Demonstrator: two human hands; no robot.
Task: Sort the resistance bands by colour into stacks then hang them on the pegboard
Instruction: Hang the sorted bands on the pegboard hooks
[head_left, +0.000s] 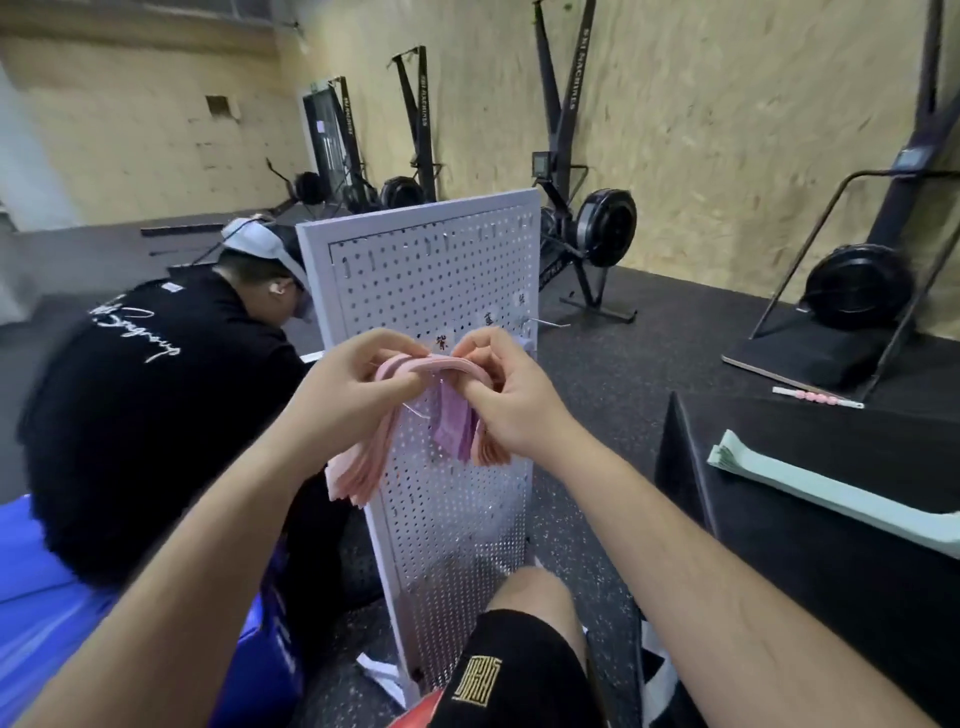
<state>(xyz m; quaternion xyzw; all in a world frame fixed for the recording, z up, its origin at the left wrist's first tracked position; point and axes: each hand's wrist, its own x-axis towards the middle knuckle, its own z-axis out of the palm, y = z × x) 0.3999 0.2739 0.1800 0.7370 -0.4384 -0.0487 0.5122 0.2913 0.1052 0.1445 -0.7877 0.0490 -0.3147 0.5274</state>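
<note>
Pinching pink bands (358, 470), L+R hands (358, 376) (511, 402) partly hide purple bands (451, 431).

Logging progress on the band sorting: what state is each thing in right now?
pegboard: standing upright.
pink bands: looped bunch, held up at the pegboard, ends dangling.
purple bands: hanging against the pegboard.
green bands: stacked flat on the black box, untouched.
left hand: pinching the pink bands.
right hand: pinching the pink bands.
</note>
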